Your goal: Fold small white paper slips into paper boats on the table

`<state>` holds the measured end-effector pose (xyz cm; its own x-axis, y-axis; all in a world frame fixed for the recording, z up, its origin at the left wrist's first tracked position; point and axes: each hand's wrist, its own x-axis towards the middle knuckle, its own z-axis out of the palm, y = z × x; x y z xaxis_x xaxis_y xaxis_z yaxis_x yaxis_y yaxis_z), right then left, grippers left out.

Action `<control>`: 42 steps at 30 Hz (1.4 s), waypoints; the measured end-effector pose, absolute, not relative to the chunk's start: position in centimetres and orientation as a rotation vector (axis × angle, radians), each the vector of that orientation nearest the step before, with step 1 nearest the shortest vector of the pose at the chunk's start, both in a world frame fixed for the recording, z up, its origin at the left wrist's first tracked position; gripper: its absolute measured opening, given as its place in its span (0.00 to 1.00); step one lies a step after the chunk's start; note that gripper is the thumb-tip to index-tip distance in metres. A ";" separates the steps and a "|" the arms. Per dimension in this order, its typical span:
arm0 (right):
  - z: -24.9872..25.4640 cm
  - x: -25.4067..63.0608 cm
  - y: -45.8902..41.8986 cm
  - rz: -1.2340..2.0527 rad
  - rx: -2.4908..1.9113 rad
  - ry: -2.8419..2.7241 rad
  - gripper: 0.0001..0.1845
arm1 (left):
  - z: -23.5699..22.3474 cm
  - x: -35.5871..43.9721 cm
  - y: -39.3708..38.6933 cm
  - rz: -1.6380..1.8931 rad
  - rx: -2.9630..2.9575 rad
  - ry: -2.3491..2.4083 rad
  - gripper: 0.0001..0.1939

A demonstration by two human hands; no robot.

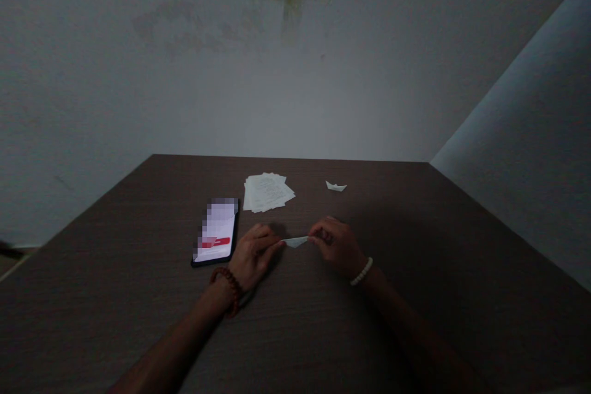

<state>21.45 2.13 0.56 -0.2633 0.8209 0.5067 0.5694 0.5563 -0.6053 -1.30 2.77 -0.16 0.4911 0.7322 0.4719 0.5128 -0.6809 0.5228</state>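
Note:
Between my two hands a small piece of folded white paper (295, 242) is stretched level, its lower edge coming to a shallow point. My left hand (253, 253), with a brown bead bracelet at the wrist, pinches the paper's left end. The right end is pinched by the thumb and fingertips of my right hand (339, 247), which has a white bead bracelet. Fingers cover both ends of the paper. Farther back on the right sits a small folded paper boat (336, 186).
A loose stack of printed paper sheets (268, 192) lies beyond my left hand. To the left of that hand is a phone (216, 231) with its screen lit. The dark wooden table (295, 332) meets a grey wall (295, 98) at its far edge.

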 end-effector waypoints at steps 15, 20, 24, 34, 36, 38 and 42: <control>-0.5 21.5 2.3 0.460 -1.144 -1.947 0.04 | -0.1 -1.3 2.7 1.048 2.445 1.064 0.13; -0.2 21.3 2.1 0.433 -1.141 -1.940 0.05 | 0.3 -1.2 2.5 1.024 2.409 1.097 0.14; -0.2 21.0 1.9 0.346 -1.167 -1.956 0.04 | 0.4 -1.1 2.6 1.051 2.244 1.194 0.10; -1.0 20.3 1.5 0.309 -1.135 -2.021 0.02 | 0.1 -0.9 2.7 1.008 2.089 1.233 0.11; -0.9 20.2 1.5 0.340 -1.127 -2.017 0.03 | 0.1 -0.9 2.6 1.016 2.092 1.232 0.11; -0.9 20.2 1.4 0.368 -1.130 -2.013 0.04 | 0.1 -0.9 2.6 1.012 2.083 1.231 0.11; -1.1 20.2 1.5 0.364 -1.155 -2.017 0.04 | 0.1 -0.8 2.5 0.994 2.069 1.221 0.10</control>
